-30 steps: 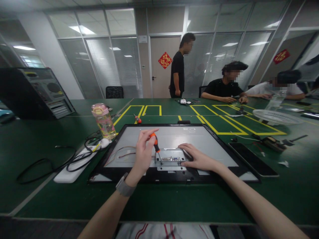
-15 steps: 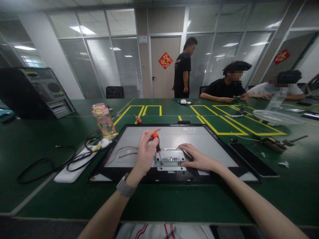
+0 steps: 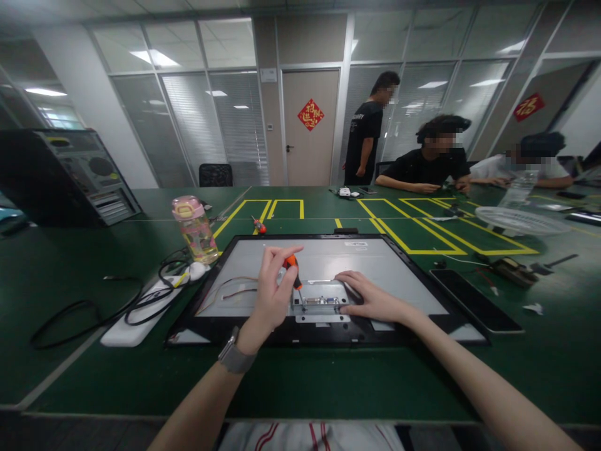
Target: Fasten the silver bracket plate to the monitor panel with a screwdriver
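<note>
the left hand (image 3: 272, 288) is curling its fingers around a small screwdriver (image 3: 294, 275) with an orange handle. the screwdriver is standing almost straight up, leaning a little, with the handle on top and the tip pointing down. the tip is touching the left end of a small metal plate (image 3: 322, 302).

the right hand (image 3: 370, 299) is holding nothing. it is lying flat and mostly open, with its fingers pressing on the right end of the plate. so the plate is sitting right between the two hands, with its long side running left to right. the left hand is nearer the spot where the tip is touching.

the plate is sitting on the back of a big flat screen (image 3: 328, 260) with a black frame. the screen is lying face down on the green surface (image 3: 94, 369), just in front of the person. some thin wires (image 3: 230, 289) are lying on the screen, left of the left hand.

a pink bottle (image 3: 195, 228) is standing to the left, near a black cable (image 3: 117, 307). another little screwdriver (image 3: 257, 225) is lying behind the screen. a dark phone (image 3: 474, 299) is lying to the right. other people are sitting and standing at the far side, well apart from the hands.
</note>
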The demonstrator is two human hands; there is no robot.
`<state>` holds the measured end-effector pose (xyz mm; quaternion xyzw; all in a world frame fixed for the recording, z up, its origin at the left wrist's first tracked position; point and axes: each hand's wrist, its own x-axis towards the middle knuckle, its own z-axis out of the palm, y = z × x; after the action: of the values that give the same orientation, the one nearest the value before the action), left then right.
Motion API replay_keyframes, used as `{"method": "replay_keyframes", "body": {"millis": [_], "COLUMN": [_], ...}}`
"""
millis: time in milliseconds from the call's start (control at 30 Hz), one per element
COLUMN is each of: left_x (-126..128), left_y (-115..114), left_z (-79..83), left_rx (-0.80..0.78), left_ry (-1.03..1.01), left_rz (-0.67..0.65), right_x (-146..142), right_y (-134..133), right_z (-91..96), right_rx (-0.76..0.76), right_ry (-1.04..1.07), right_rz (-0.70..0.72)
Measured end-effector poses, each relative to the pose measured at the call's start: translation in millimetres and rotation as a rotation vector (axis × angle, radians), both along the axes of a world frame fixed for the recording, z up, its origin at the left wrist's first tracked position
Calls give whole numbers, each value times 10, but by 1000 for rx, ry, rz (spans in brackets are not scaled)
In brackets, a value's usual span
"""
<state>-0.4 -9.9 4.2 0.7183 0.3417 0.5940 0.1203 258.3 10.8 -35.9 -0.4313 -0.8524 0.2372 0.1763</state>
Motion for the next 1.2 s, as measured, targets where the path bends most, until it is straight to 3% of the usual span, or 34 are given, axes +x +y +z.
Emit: {"method": "replay_keyframes", "body": {"millis": [167,333,400,767,900,1033,1200], "left_x": [-9,-28,-41,-45,-18,74,223], "left_y": [-13,50,67,113,127,135,114], "left_z": [33,10,11,49,81,-8,-193], "left_rx": [33,-147,-197,-250,-228,-331,-410], "left_ry": [99,28,-10,-233,-450,-634,-563], "left_rz": [37,-192,-223,-93,-44,-82,-143], "right_x": [7,11,12,12,23,13,2], "right_y": [6,8,11,8,11,14,35], "right_z": [-9,-1,-3,4,-17,-21,-42], "right_rx": [18,-7,1,12,13,18,28], "right_ry": [19,10,17,7,13,5,17], "right_rz": [5,-3,1,10,8,4,-2]}}
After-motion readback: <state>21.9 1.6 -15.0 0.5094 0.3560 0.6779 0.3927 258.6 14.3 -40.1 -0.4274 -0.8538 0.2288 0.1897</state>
